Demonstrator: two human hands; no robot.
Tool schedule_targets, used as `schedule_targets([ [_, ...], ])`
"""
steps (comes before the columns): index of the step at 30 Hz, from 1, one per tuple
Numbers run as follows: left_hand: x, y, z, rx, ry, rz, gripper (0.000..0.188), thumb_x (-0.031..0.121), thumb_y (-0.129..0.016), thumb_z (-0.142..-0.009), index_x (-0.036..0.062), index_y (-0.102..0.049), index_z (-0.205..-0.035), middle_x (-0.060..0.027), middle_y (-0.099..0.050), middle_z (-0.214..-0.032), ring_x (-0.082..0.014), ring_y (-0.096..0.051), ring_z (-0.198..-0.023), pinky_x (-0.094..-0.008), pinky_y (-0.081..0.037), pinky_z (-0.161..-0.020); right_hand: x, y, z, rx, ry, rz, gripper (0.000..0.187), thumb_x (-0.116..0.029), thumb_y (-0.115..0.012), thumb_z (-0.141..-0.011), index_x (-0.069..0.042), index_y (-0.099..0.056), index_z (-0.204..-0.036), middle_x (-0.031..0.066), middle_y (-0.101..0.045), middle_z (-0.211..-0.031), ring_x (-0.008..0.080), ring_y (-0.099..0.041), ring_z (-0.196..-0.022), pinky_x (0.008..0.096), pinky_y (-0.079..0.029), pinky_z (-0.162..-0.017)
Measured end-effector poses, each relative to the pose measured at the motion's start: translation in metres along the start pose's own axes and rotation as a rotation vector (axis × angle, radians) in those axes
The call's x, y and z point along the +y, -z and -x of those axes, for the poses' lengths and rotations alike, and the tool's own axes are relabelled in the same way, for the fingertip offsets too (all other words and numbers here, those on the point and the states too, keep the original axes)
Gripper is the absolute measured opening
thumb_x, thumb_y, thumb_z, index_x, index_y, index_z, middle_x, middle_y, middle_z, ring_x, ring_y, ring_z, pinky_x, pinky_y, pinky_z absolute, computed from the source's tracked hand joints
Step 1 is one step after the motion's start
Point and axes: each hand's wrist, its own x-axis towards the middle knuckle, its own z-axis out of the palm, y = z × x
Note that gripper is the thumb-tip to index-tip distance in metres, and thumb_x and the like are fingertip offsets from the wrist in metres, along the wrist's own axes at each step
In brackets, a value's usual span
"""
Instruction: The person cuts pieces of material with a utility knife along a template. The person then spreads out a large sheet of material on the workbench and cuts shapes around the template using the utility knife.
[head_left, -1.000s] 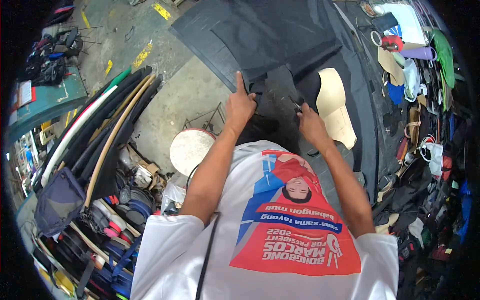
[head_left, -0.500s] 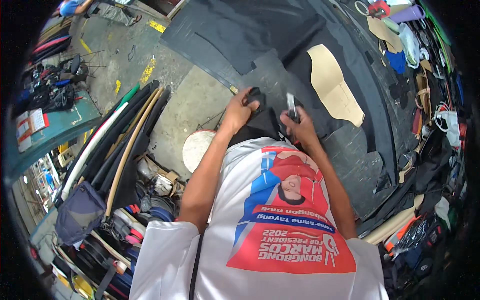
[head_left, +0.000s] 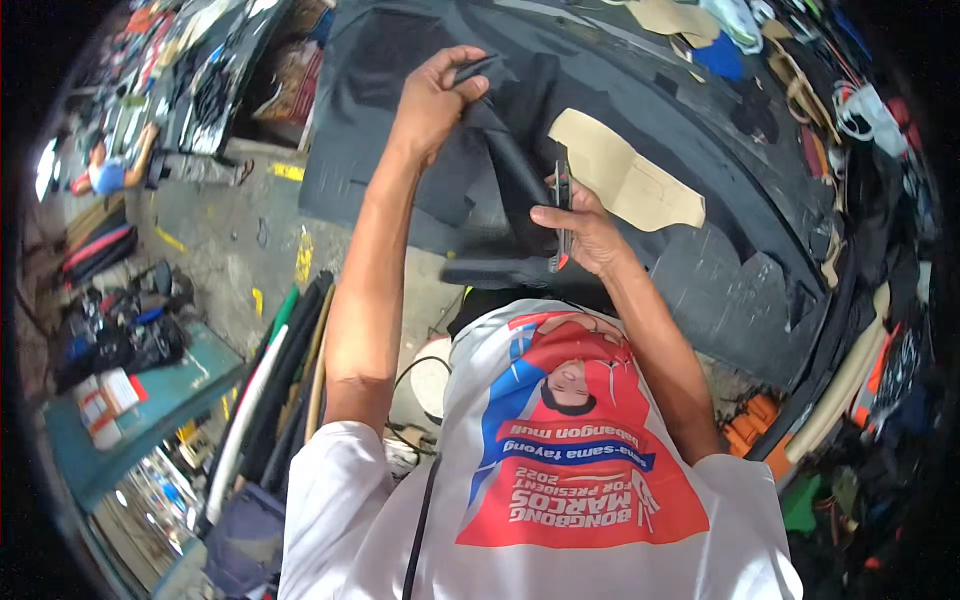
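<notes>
My left hand is stretched far forward, its thumb and fingers pinching a piece of black sheet material. From that grip the piece hangs in a fold toward my right hand. My right hand is closed around a utility knife, held upright with a bit of red at its lower end. Just beyond the knife, a tan pattern template lies flat on more black material. Whether the blade touches the folded piece I cannot tell.
The dark worktable spreads ahead and to the right, its far right side crowded with scraps and bags. Fabric rolls lean at my left, near a teal table. A round pale stool top is close beside me. Another person is at the far left.
My left hand has moved forward and left, drawing up the black material. The knife in my right hand is now upright beside the template's near edge. The whole view has shifted.
</notes>
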Motion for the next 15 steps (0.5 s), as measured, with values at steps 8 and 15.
schedule_targets([
  [8,-0.020,-0.043,-0.087,-0.026,0.046,-0.266,0.023,-0.003,-0.062,-0.095,0.0001,-0.072,-0.116,0.0010,-0.069,-0.090,-0.0058,-0.059,-0.075,-0.0222,-0.049,-0.065,-0.020,0.062,0.025,0.515,0.175,0.222,0.025,0.002,-0.081,-0.083,-0.006,-0.067,-0.101,-0.0001,-0.069,-0.092,0.0106,-0.066,-0.082,0.0268,-0.052,-0.082],
  [15,-0.094,-0.135,-0.089,-0.356,0.163,-0.243,0.022,0.000,-0.062,-0.099,-0.0018,-0.073,-0.117,-0.0022,-0.071,-0.097,-0.0091,-0.063,-0.087,-0.0227,-0.051,-0.079,0.006,0.108,0.115,0.865,0.327,-0.075,0.022,0.004,-0.079,-0.084,-0.004,-0.068,-0.102,0.0031,-0.071,-0.088,0.0128,-0.068,-0.081,0.0287,-0.055,-0.077],
])
